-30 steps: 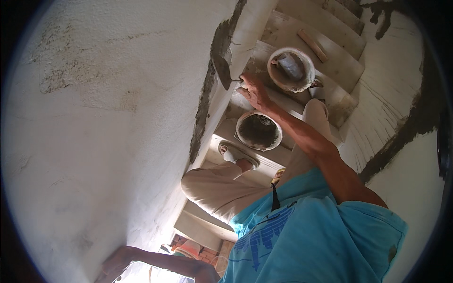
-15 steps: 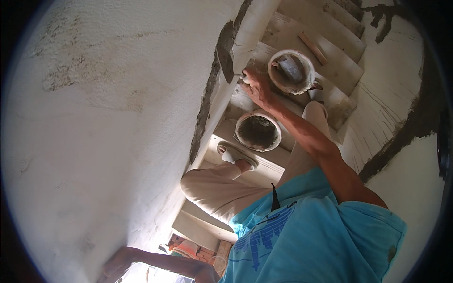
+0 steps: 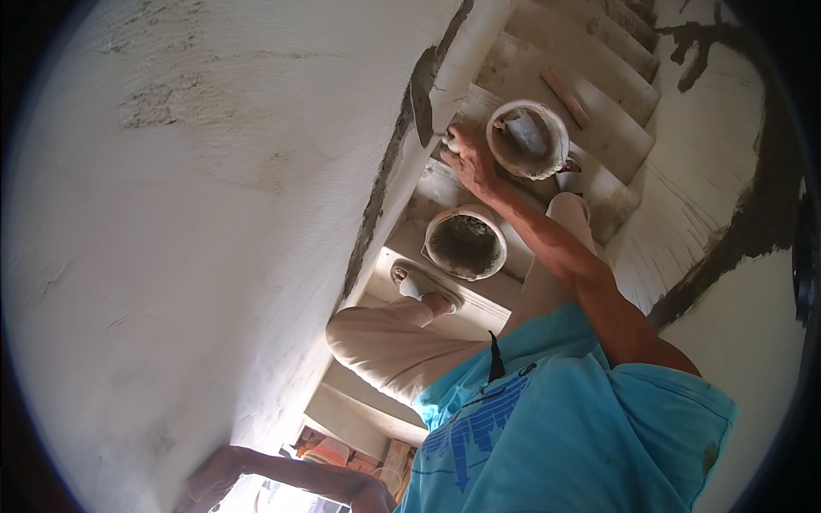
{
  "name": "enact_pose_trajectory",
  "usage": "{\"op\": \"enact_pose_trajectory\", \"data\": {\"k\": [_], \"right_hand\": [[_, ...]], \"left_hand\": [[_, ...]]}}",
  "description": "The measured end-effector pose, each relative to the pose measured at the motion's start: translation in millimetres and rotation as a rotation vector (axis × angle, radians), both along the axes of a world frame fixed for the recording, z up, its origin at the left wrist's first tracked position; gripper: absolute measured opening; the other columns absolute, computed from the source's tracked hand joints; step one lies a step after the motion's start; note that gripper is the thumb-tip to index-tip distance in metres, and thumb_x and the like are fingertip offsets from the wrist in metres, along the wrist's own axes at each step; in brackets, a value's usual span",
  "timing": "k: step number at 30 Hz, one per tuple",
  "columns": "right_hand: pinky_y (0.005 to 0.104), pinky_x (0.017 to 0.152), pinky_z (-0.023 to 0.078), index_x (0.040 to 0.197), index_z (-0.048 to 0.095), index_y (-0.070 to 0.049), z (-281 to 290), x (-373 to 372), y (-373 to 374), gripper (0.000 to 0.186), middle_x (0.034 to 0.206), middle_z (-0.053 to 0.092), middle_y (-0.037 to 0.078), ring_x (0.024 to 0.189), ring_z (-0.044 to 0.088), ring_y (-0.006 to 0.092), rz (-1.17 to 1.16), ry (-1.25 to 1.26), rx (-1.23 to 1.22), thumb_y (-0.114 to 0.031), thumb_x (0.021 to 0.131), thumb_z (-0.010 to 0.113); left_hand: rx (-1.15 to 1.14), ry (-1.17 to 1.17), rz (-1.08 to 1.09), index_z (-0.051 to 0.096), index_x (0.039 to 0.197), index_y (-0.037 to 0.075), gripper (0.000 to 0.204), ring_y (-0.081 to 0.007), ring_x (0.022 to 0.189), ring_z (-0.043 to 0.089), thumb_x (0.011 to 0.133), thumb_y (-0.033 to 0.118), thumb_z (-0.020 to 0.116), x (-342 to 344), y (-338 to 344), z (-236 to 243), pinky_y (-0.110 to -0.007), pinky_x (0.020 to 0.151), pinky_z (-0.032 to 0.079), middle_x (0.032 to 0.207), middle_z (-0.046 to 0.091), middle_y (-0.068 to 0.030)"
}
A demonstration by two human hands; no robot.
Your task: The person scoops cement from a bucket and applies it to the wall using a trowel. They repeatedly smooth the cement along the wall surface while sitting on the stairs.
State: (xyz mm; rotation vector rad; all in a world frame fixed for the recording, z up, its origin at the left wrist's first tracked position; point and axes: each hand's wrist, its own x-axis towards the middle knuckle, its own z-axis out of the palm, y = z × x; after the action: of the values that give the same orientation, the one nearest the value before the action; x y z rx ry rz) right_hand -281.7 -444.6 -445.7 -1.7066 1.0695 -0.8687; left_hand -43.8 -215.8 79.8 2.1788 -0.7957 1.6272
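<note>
My right hand (image 3: 470, 162) is closed round the handle of a trowel (image 3: 422, 104). The trowel's dark blade lies along a strip of grey mortar (image 3: 376, 201) on the white wall, by the stair side. My left hand (image 3: 212, 479) is at the lower left against the wall, in shadow, so its fingers cannot be made out. Below my right forearm a pale bucket (image 3: 430, 248) holds grey mortar. Another pale bucket (image 3: 560, 141) stands just right of my right hand, with a greyish-white object (image 3: 524, 134) inside that I cannot identify.
Stairs (image 3: 590, 51) rise to the upper right, with a narrow wooden strip (image 3: 565, 98) on one step. My slippered foot (image 3: 415, 280) is on a step below the mortar bucket. The right wall (image 3: 727, 316) carries a dark mortar band. Bricks (image 3: 363, 462) show at the bottom.
The view has shifted slightly. The trowel blade stays on the strip, a little farther right in the picture, still in my right hand. My left hand stays in place.
</note>
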Motion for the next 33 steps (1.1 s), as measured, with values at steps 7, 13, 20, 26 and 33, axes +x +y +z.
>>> {"op": "enact_pose_trajectory", "data": {"k": [7,13,20,26,33], "right_hand": [[0.0403,0.076,0.051,0.117,0.054,-0.003,-18.1,-22.3,31.0,0.041,0.11,0.062,0.019,0.099,0.063,0.0355,-0.023,-0.12,0.246,-0.008,0.079,0.071],[0.0429,0.074,0.049,0.113,0.053,-0.001,1.1,5.8,9.6,0.039,0.106,0.059,0.021,0.097,0.06,0.0391,0.053,-0.219,0.528,-0.006,0.078,0.072],[0.0461,0.085,0.047,0.121,0.05,0.0,4.3,-4.1,66.2,0.048,0.11,0.057,0.023,0.102,0.057,0.0426,0.231,-0.06,0.181,-0.008,0.079,0.071],[0.0448,0.085,0.047,0.124,0.05,0.0,15.6,-5.4,50.4,0.05,0.111,0.057,0.022,0.101,0.057,0.0429,0.142,-0.126,0.344,-0.009,0.079,0.071],[0.0456,0.088,0.046,0.122,0.051,0.0,27.1,-11.9,79.0,0.045,0.114,0.057,0.022,0.107,0.056,0.042,0.365,0.054,0.244,-0.013,0.083,0.069]], "left_hand": [[0.048,-0.039,0.03,0.03,0.143,0.001,0.063,-0.0325,0.114,0.046,0.098,0.044,0.027,-4.2,5.1,-0.7,-0.054,0.094,0.045,0.132,0.037,-0.0208],[0.101,-0.076,0.041,0.03,0.143,0.001,0.062,-0.0326,0.115,0.046,0.098,0.043,0.026,-6.9,1.4,-2.2,-0.055,0.095,0.044,0.132,0.037,-0.0208],[0.159,-0.119,0.069,0.03,0.143,0.001,0.062,-0.0327,0.115,0.046,0.099,0.043,0.025,-12.0,-0.6,-3.5,-0.056,0.096,0.044,0.133,0.037,-0.0207],[0.219,-0.152,0.107,0.03,0.143,0.001,0.061,-0.0327,0.116,0.045,0.099,0.043,0.025,-18.4,0.1,-4.4,-0.056,0.097,0.044,0.133,0.037,-0.0206],[0.228,-0.205,0.135,0.03,0.143,0.001,0.061,-0.0328,0.117,0.045,0.1,0.043,0.024,-27.1,-6.3,-4.1,-0.057,0.097,0.043,0.133,0.037,-0.0205]]}}
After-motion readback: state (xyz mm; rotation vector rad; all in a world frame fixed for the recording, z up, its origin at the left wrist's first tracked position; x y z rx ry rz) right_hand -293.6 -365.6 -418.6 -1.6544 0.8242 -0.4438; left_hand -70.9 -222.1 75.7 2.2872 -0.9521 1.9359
